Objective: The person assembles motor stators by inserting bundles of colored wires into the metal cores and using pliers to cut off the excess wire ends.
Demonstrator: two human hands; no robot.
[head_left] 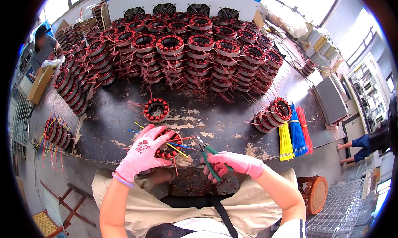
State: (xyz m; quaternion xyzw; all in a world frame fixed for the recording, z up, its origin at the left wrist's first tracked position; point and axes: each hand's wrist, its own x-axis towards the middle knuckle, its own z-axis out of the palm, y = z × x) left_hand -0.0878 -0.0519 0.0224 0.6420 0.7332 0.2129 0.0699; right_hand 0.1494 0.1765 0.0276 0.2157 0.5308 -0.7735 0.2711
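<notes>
Stator at the near bench edge, both gloved hands engaged.

Left hand (143,151) lies over the stator (169,144), fingers curled round its rim, hiding most of the windings; coloured leads (178,146) stick out rightward. Right hand (236,163) is closed round green-handled pliers (207,157); its tips near the leads are too small to read. On the dark bench (232,117): a lone stator (156,109), stator stacks (186,51) behind, wire bundles (295,134) at right. Forearms enter from below.

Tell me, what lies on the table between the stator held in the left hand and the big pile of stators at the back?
In the head view, one single stator lies there on the dark table; around it are only scuffed patches.
</notes>
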